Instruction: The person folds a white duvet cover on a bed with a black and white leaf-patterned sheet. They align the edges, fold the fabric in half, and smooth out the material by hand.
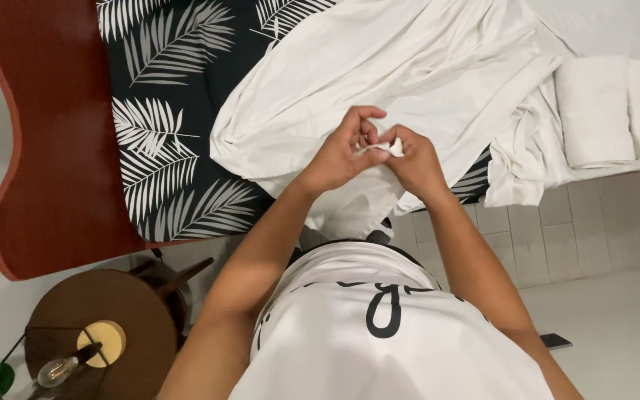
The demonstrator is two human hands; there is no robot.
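A large white sheet [409, 81] lies rumpled over a mattress with a black cover printed with white palm leaves [164, 133]. My left hand [346, 152] and my right hand [412, 159] meet at the sheet's near edge. Both pinch a small bunched corner of the white fabric [388, 149] between fingers and thumbs. The rest of the sheet spreads away from me toward the upper right and hangs over the mattress edge.
A dark red headboard [46, 141] runs along the left. A round brown side table [105, 326] with a bare-bulb lamp [64, 367] stands at lower left. Folded white towels [612, 107] sit at the right. A dark phone-like object [555, 341] lies on the pale floor.
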